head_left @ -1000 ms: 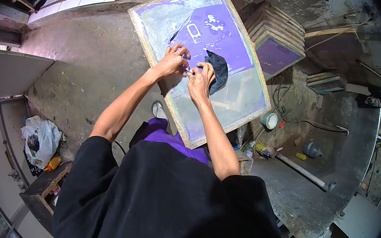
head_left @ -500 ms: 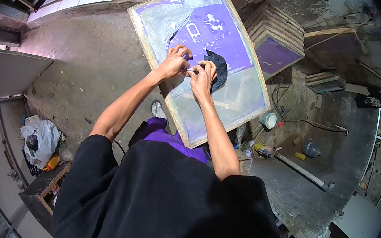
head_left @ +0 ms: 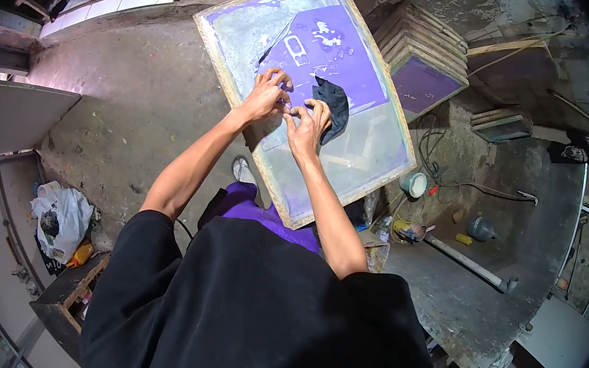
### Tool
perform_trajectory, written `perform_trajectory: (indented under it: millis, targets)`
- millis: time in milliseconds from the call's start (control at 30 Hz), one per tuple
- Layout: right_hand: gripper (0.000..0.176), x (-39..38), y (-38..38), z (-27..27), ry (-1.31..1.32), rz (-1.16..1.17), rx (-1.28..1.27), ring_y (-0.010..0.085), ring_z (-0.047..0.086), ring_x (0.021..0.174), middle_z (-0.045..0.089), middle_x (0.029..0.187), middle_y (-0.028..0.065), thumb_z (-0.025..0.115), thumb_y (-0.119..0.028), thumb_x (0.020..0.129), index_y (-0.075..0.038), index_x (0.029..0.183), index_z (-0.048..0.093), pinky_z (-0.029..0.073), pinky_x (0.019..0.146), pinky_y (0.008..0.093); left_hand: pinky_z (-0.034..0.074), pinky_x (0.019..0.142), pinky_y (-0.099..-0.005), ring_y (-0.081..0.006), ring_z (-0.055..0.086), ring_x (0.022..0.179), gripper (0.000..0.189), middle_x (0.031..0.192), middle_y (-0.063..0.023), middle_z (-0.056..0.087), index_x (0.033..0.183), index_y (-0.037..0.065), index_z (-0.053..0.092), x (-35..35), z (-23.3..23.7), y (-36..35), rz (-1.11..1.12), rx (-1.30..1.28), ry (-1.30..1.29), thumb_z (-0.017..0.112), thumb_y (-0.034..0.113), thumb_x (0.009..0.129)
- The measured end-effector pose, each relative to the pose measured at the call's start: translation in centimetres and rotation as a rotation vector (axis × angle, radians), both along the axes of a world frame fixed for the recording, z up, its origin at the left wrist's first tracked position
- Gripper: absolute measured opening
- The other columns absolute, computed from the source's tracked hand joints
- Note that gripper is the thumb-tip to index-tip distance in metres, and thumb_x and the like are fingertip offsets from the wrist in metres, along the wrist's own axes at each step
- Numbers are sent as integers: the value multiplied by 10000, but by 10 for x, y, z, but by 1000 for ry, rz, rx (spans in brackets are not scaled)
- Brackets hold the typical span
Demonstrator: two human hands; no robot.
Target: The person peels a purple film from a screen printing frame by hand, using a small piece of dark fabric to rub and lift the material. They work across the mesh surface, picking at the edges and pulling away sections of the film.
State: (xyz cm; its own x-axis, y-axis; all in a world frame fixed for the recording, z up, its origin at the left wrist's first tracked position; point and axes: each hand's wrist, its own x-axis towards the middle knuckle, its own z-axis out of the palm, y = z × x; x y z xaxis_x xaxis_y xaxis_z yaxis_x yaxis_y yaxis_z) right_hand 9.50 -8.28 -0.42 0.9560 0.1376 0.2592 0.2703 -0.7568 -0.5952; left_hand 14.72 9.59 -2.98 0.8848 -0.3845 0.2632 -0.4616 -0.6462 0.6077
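Note:
A wood-framed screen (head_left: 377, 166) lies tilted in front of me, its mesh partly covered by a purple layer (head_left: 350, 62) with light cut-out shapes. My left hand (head_left: 268, 96) is over the left part of the mesh, fingers curled around something small and purple that I cannot make out. Close to its right, my right hand (head_left: 307, 128) has thumb and fingers bent near the same small thing; whether it grips anything is unclear. A dark cloth (head_left: 333, 108) lies on the screen, touching or just behind my right fingers.
Several framed screens (head_left: 426, 71) are stacked at the upper right. A white-rimmed bucket (head_left: 414, 185), a hose (head_left: 485, 189), a pipe (head_left: 465, 264) and a plastic bottle (head_left: 482, 228) are on the right. A white plastic bag (head_left: 60, 220) sits at the lower left.
My right thumb and fingers have parted slightly, and both hands have shifted a little to the left in view, along with the screen.

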Motion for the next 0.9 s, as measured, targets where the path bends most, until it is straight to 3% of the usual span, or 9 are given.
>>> perform_trajectory:
  millis: [333,433,900]
  targets:
    - [129,16,-4,-4,-38,71,-120,393,422,1339,564,1291,171,752,-83,808,-21,913,709,303,1085,568,341,1047,-524,-344,421,1322,347,1274,-66,599,942,133,827,-7,9,5,14,-28,62,887,323,659]
    - [177,19,-5,-3,-27,104,-114,395,418,1341,548,1287,188,725,-71,820,1,977,688,304,1082,584,354,1033,-513,-342,430,1317,391,1240,-59,606,922,142,824,-11,7,-1,48,-24,-23,893,372,614]
    - [206,13,-14,8,11,71,46,394,423,1337,556,1280,180,812,-125,776,-53,949,726,301,1106,560,370,1002,-514,-331,438,1317,286,1211,-66,598,911,107,811,-9,-1,-10,75,9,-26,868,268,682]
